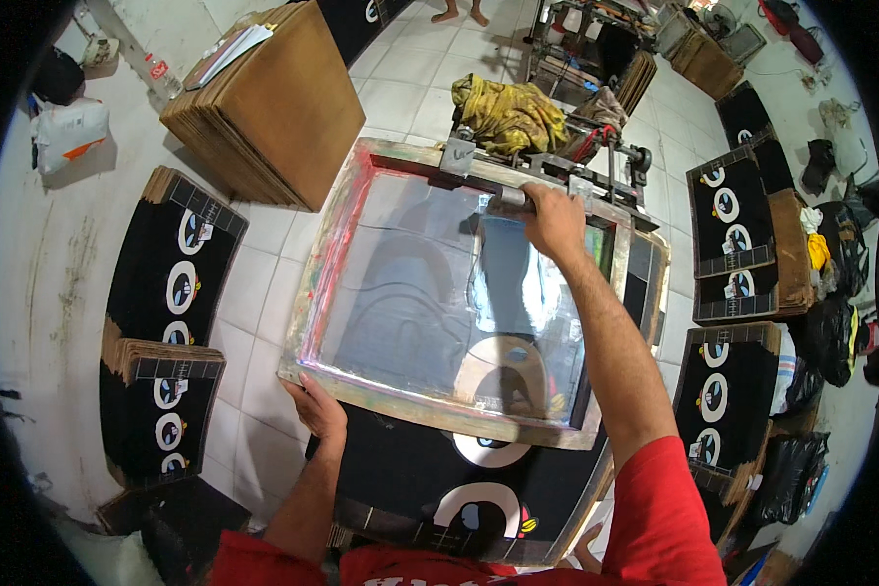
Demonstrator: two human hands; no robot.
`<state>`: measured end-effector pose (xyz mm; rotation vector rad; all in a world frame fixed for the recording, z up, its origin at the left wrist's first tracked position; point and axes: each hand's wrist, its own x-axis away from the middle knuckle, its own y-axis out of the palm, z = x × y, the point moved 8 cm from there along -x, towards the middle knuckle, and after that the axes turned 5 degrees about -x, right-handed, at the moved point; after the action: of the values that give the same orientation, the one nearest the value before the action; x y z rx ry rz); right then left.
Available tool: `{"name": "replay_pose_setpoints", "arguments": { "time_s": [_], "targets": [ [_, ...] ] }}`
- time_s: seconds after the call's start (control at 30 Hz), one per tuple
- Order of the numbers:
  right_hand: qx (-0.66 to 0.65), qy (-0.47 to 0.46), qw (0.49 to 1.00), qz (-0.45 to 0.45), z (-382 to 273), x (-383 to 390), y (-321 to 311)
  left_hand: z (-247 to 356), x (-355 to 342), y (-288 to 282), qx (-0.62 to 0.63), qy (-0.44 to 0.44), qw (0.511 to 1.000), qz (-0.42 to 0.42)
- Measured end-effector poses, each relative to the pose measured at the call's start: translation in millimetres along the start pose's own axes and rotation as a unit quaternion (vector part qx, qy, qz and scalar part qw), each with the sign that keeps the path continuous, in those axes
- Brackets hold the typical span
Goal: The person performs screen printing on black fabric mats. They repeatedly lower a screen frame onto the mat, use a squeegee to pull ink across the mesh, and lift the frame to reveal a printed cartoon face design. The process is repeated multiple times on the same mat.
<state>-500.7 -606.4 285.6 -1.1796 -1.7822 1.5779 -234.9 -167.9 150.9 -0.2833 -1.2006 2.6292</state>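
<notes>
A screen printing frame (pixel 439 412) with worn, paint-stained wooden sides lies tilted in front of me over a black printed panel (pixel 391 479). Its translucent mesh shows white eye-like shapes through it. My left hand (pixel 320 408) grips the frame's near left corner, fingers at the rim. At the far side, my right hand (pixel 557 223) is closed around the end of a dark bar, seemingly a squeegee (pixel 506 198), lying along the inner edge. Metal clamps (pixel 456 158) hold the frame's far side. A yellow stained cloth (pixel 508 112) is bundled just behind them.
A tall stack of brown boards (pixel 293 107) stands at the far left. Black printed panels (pixel 171 264) are stacked left, with more panels (pixel 718 220) on the right beside black plastic bags (pixel 830 337). A metal rack (pixel 581 59) stands farther back, near another person's feet (pixel 459 15).
</notes>
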Motion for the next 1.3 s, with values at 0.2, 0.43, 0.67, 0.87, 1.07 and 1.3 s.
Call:
{"name": "replay_pose_setpoints", "arguments": {
  "time_s": [0.2,0.43,0.67,0.87,1.07,1.3],
  "targets": [
    [0.021,-0.045,0.993,-0.11,-6.6,-26.4,16.7,-1.7,-1.4,1.7,0.049,-0.018,0.998,-0.033],
    [-0.024,-0.203,0.954,-0.221,-45.6,17.3,24.4,-3.5,-1.2,3.1,0.039,-0.011,0.998,-0.037],
    [-0.053,-0.238,0.953,-0.18,-56.2,103.7,-8.4,-10.9,-5.0,6.9,-0.014,0.003,1.0,-0.018],
    [-0.106,-0.117,0.987,-0.041,-17.1,39.3,-6.3,-5.1,-1.7,3.9,-0.004,-0.067,0.996,-0.058],
    [-0.061,-0.096,0.993,0.039,4.3,-13.4,20.1,5.8,-1.0,-2.1,0.001,-0.047,0.998,-0.043],
    [-0.066,-0.081,0.994,-0.019,-32.9,103.9,0.4,-1.5,-3.4,2.6,-0.006,-0.06,0.996,-0.067]
  ]
}}
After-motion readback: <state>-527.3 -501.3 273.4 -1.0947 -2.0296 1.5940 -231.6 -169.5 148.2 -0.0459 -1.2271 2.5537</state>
